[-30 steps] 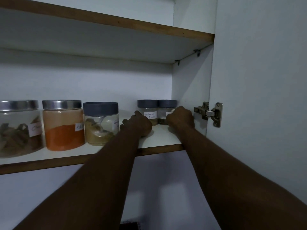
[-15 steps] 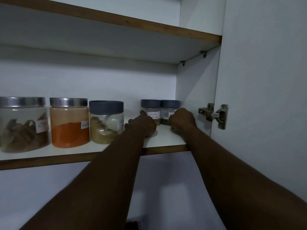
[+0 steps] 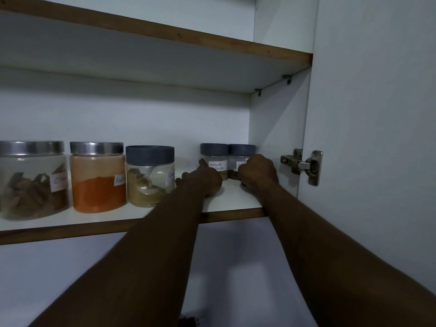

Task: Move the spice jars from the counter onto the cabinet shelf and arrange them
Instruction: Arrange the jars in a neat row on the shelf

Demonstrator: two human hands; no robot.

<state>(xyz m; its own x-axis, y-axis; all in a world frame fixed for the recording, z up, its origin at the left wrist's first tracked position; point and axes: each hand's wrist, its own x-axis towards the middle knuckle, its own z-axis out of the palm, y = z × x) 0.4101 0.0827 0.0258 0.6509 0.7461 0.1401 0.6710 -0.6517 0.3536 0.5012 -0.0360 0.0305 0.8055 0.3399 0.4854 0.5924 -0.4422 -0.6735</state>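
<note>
Two small grey-lidded spice jars stand side by side at the back right of the white cabinet shelf [image 3: 236, 199]. The left one is labelled coriander powder [image 3: 213, 153]; the label of the right jar [image 3: 240, 152] is mostly hidden. My left hand [image 3: 203, 182] is at the coriander jar's front, its thumb up along the jar's left side and its fingers curled at the base. My right hand [image 3: 258, 171] curls round the right jar's lower front, close to the cabinet's side wall.
Three bigger jars line the shelf's left: a steel-lidded jar of brown bark pieces [image 3: 30, 182], a steel-lidded jar of red powder [image 3: 98, 180] and a grey-lidded jar of tan powder with a spoon [image 3: 149, 175]. An upper shelf [image 3: 165, 34] hangs above. The open door [image 3: 377, 138] and its hinge [image 3: 302, 165] are at right.
Both hands stay at the two small jars. My left thumb has risen along the coriander jar's left side. The view has shifted slightly to the left.
</note>
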